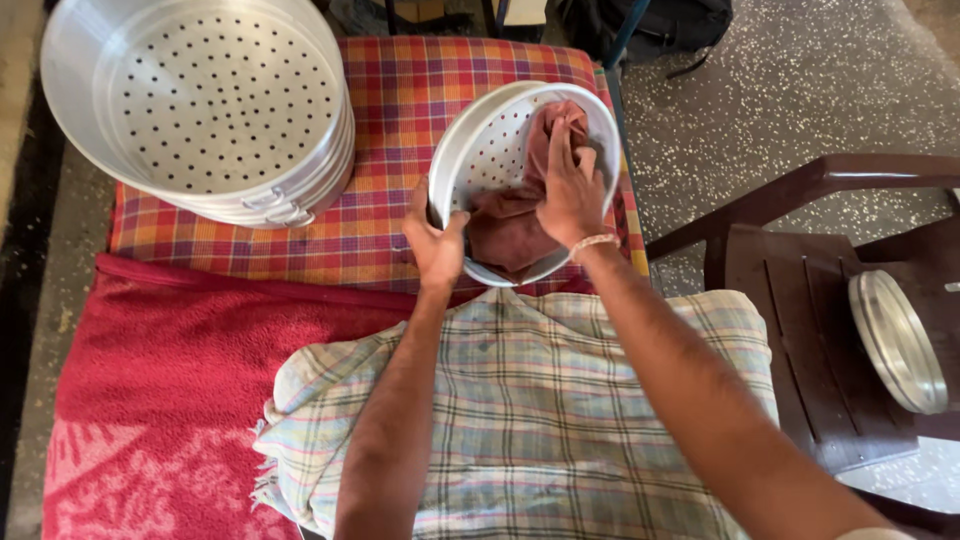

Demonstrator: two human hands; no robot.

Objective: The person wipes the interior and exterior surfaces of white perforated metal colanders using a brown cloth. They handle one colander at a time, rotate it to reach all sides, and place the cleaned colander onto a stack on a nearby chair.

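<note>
Metal steamer tray (478, 150) gripped by left hand (436, 243); right hand (570, 190) presses cloth (510, 225).

The floor (800, 90) is grey speckled terrazzo, brightly lit on the right. A low surface carries a red-and-orange checked cloth (400, 130), a red towel (160, 370) and a pale plaid cloth (540, 420) laid over one another. To the right stands a dark wooden chair (800, 330) (a round metal lid (897, 340) rests on its seat). Dark chair legs and a black bag (670, 25) show at the top edge.
</note>
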